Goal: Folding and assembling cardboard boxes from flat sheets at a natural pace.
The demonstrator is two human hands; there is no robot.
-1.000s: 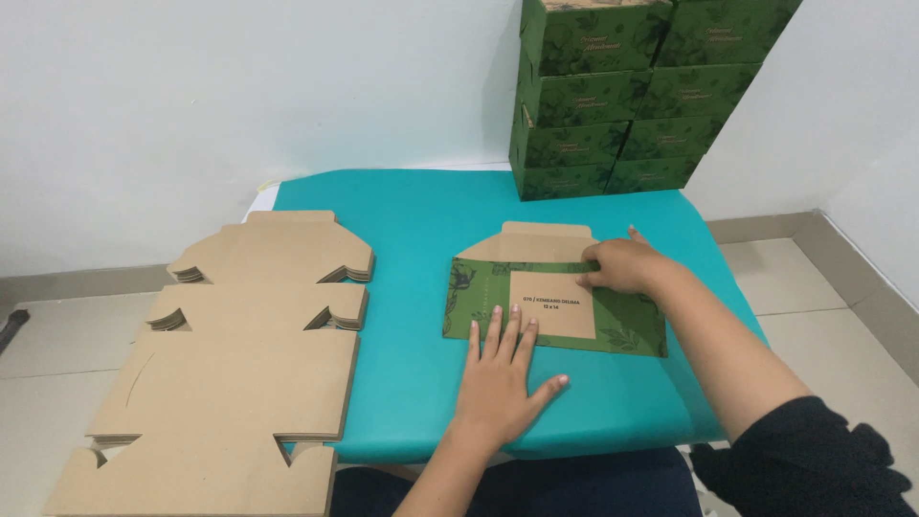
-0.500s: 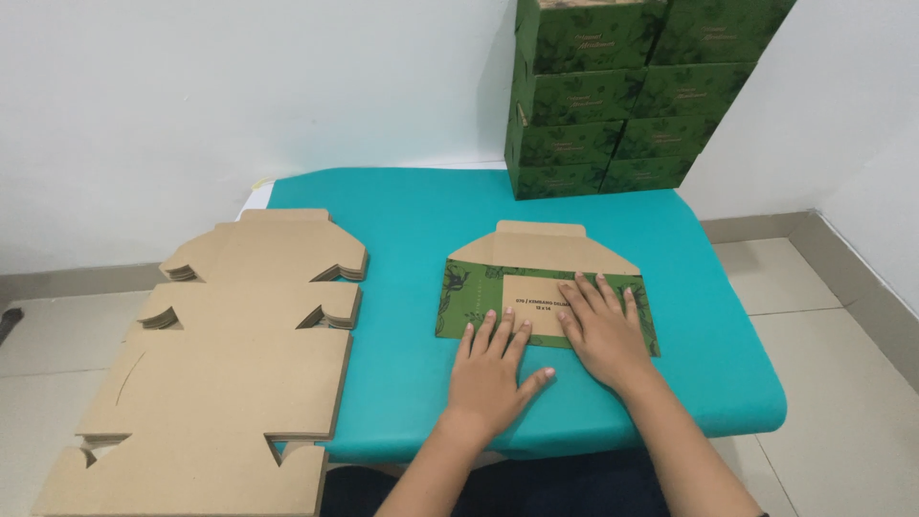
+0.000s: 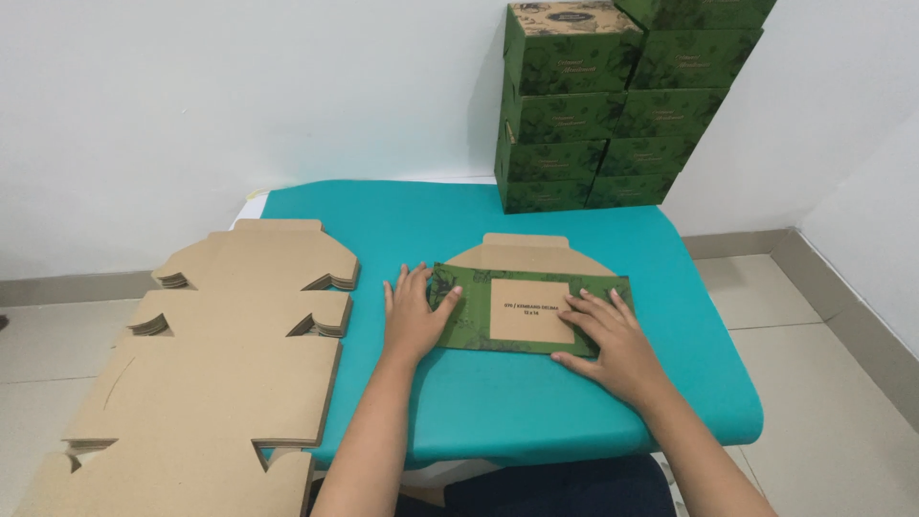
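A flat, folded box blank [image 3: 522,287], green with a leaf print and a brown panel in the middle, lies on the teal table [image 3: 498,402]. A brown rounded flap sticks out at its far edge. My left hand [image 3: 414,312] lies flat with spread fingers on the blank's left end. On the right end rests my right hand [image 3: 609,337], also flat, fingers pointing up-left over the brown panel. Neither hand grips anything.
A stack of flat brown cardboard blanks [image 3: 211,373] lies to the left, overhanging the table's left edge. Several assembled green boxes [image 3: 613,105] are stacked at the far right of the table against the white wall. Tiled floor surrounds the table.
My left hand has slid up and left onto the blank's left end. My right hand has moved from the blank's top to its right end. The blank's top is folded down flat.
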